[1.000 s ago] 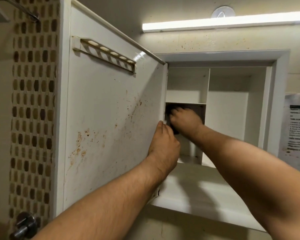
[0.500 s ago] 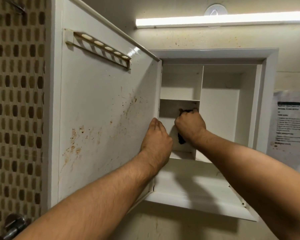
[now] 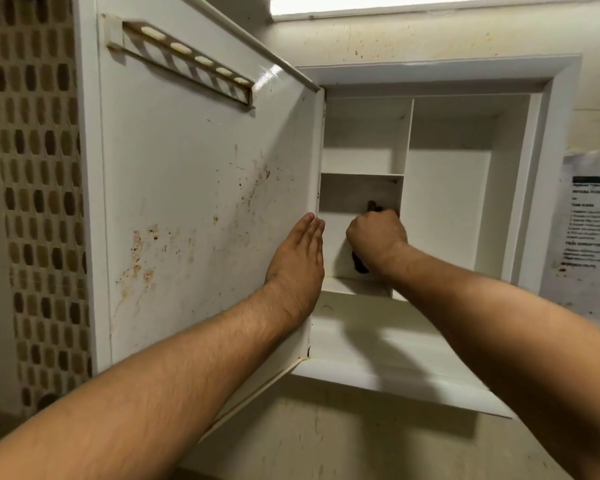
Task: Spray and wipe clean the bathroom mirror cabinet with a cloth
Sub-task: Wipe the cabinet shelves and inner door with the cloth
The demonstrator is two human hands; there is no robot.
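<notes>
White mirror cabinet (image 3: 555, 168) recessed in wall, boxy, smooth painted panels, door (image 3: 187, 202) swung open to the left showing its flat white inner face. Door surface glossy but dirty: rust-brown specks and smears (image 3: 142, 258) scattered over the lower and middle part. Slotted holder rail (image 3: 184, 58) fixed near top of door, long narrow bar with a row of oval holes. Left hand (image 3: 297, 261) flat, fingers straight and together, palm pressed on the door's inner face right by the hinge edge, holding nothing. Right hand (image 3: 376, 237) a closed fist curled round a dark cloth (image 3: 359, 265), bits of crumpled fabric poking out above and below the fist. Cloth and fist are inside the lower-left compartment, under the thin horizontal shelf (image 3: 361, 174), close to the vertical divider; whether cloth touches the back panel can't tell. Tall right compartment plain white. Left of door: mosaic tile wall (image 3: 39, 202), small brown and tan oblong tiles. Fluorescent tube (image 3: 430, 3) at top edge, lit. Printed paper notice (image 3: 589, 237) on wall at right, text blurred
</notes>
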